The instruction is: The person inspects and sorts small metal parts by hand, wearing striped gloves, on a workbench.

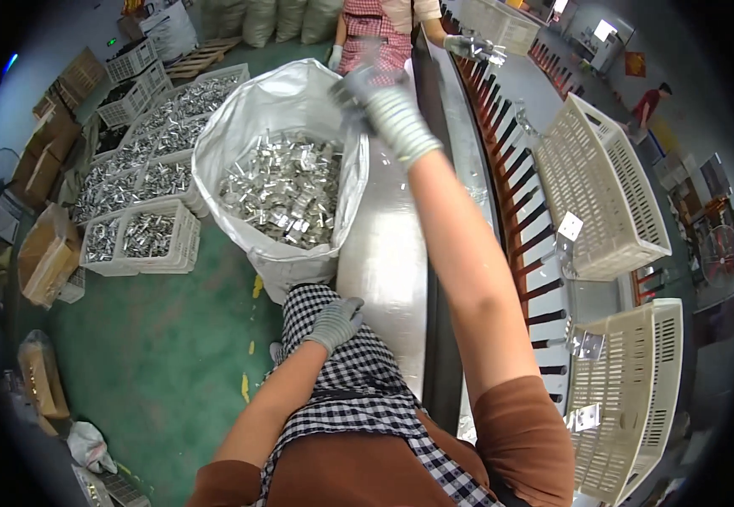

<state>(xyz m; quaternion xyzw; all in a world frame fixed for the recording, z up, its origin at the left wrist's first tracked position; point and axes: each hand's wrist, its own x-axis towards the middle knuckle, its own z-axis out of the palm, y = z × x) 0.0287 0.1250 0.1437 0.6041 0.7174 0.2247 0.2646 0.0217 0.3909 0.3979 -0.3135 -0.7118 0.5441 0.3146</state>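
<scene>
My right hand point(360, 95), in a striped glove with grey fingers, reaches forward over the right rim of a big white woven sack point(215, 160). Motion smears its fingers, so I cannot make out what they hold, if anything. Inside the sack lies a heap of small shiny metal brackets point(287, 186). My left hand point(335, 324), gloved the same way, rests on my black-and-white checked apron point(367, 372), near the sack's base. Its fingers lie loosely on the cloth, with nothing visible in them.
Right of the metal table point(381, 296) runs a line with upright dark pegs point(544, 289). Cream crates point(629, 397) stand beyond it, with bent metal plates point(587, 417) along it. White crates of metal parts point(149, 234) fill the left. A co-worker's gloved hand point(475, 49) holds metal parts ahead.
</scene>
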